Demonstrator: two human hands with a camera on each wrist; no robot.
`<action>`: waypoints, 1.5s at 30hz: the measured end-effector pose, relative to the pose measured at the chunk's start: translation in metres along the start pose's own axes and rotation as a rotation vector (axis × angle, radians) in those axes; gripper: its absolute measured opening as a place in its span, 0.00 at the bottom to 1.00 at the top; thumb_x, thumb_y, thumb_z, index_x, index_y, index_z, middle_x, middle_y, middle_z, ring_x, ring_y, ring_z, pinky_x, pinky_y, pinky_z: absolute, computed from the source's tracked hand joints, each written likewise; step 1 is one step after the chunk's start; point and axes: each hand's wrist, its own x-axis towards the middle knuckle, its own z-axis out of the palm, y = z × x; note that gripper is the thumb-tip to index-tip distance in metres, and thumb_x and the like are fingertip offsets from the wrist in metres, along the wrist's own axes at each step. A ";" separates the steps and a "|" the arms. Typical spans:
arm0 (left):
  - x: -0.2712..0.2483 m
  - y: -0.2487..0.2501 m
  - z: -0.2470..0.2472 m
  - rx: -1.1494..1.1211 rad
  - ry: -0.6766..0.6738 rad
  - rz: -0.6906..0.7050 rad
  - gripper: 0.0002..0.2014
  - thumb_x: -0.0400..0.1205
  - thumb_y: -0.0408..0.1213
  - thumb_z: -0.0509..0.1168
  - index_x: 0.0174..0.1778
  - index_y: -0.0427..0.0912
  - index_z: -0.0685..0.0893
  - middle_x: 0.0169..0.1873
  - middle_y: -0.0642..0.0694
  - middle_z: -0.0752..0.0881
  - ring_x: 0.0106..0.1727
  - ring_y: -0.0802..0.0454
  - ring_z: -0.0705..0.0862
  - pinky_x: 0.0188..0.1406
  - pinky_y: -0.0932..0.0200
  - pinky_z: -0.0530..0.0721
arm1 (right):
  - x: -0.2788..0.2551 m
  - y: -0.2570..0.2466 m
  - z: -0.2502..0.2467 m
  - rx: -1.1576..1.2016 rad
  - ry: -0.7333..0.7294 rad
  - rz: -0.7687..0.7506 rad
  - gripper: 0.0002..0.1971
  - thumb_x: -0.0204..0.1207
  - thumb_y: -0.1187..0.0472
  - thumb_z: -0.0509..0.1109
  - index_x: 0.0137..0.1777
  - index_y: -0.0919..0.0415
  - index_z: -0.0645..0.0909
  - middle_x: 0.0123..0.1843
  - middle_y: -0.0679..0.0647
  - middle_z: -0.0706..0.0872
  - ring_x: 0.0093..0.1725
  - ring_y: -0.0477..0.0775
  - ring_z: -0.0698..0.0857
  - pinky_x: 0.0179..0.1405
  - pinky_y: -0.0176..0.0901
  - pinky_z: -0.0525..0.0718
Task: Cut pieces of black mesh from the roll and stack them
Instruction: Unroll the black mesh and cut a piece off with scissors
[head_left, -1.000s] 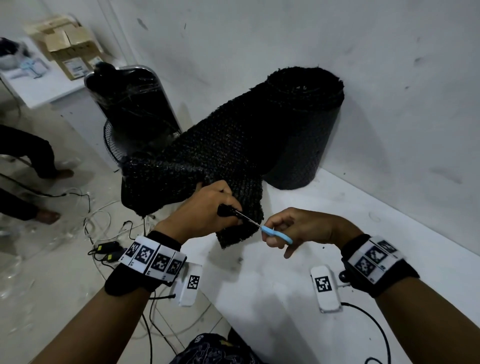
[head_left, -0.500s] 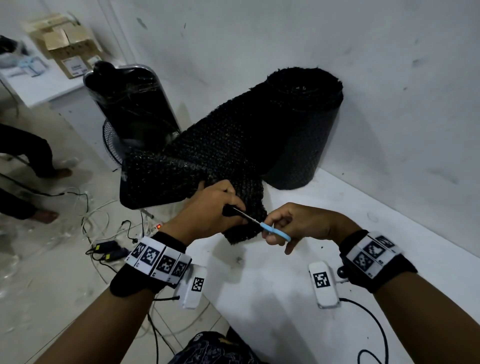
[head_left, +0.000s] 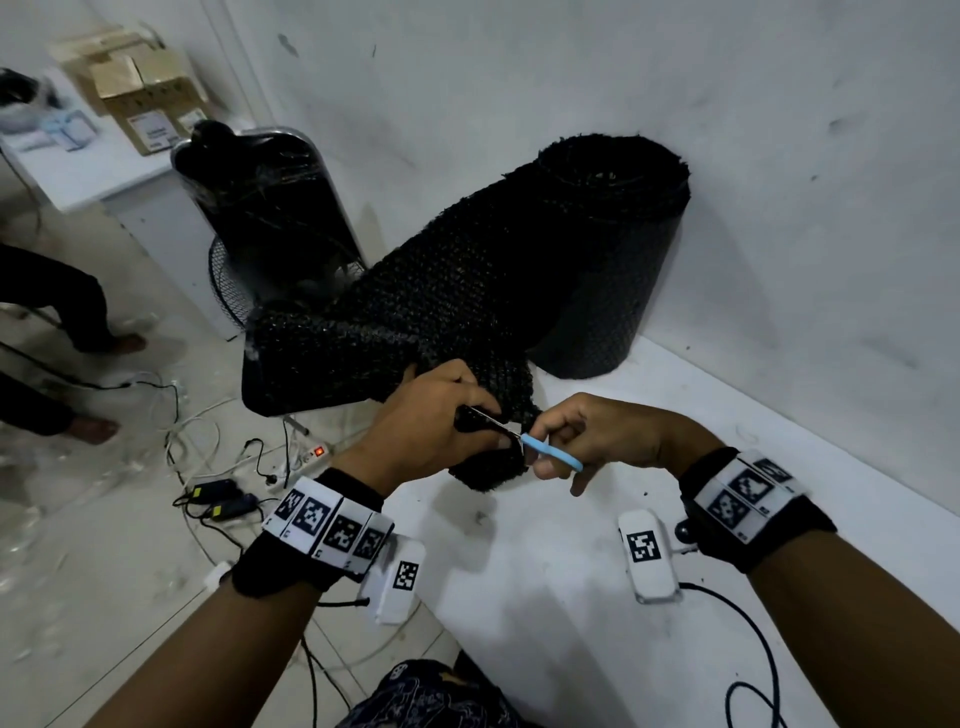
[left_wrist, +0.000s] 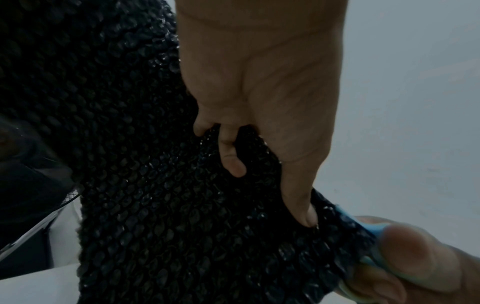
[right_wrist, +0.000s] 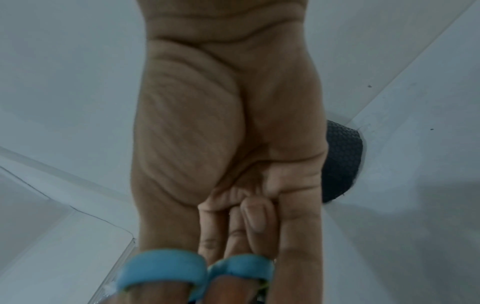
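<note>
On the white table (head_left: 597, 597), by the gray wall (head_left: 779, 156), a black mesh roll (head_left: 613, 249) stands with a loose sheet (head_left: 415, 312) pulled out. The left hand (head_left: 431, 431) pinches the sheet. The right hand (head_left: 608, 436) has fingers through blue scissors (head_left: 550, 454). Cables (head_left: 218, 467) lie on the floor.

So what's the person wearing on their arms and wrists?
Both forearms are bare, with no sleeves. Each wrist carries a black band: the left band and the right band are both wrapped with a white strip of square black-and-white markers. A small white camera unit hangs under each wrist, each with its own marker, left unit and right unit. A black cable leaves the right one.
</note>
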 end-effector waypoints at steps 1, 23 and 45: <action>-0.001 0.000 -0.002 -0.020 -0.010 -0.008 0.19 0.71 0.58 0.79 0.56 0.59 0.89 0.49 0.60 0.79 0.42 0.68 0.76 0.61 0.46 0.80 | 0.000 0.001 -0.001 0.003 0.007 -0.003 0.06 0.73 0.63 0.80 0.48 0.53 0.90 0.39 0.61 0.83 0.38 0.47 0.84 0.39 0.46 0.91; 0.002 0.008 0.002 0.008 0.056 0.030 0.13 0.75 0.50 0.78 0.52 0.50 0.91 0.49 0.59 0.84 0.44 0.60 0.82 0.41 0.58 0.83 | -0.005 -0.008 -0.007 0.015 -0.004 0.001 0.07 0.70 0.58 0.79 0.48 0.54 0.90 0.41 0.59 0.81 0.37 0.45 0.83 0.39 0.47 0.89; 0.005 0.006 -0.008 -0.033 0.077 0.033 0.10 0.75 0.45 0.79 0.50 0.50 0.92 0.46 0.58 0.85 0.43 0.59 0.84 0.42 0.49 0.87 | -0.002 -0.011 -0.012 -0.046 0.019 -0.081 0.06 0.73 0.63 0.79 0.47 0.51 0.91 0.44 0.63 0.88 0.40 0.48 0.87 0.42 0.44 0.90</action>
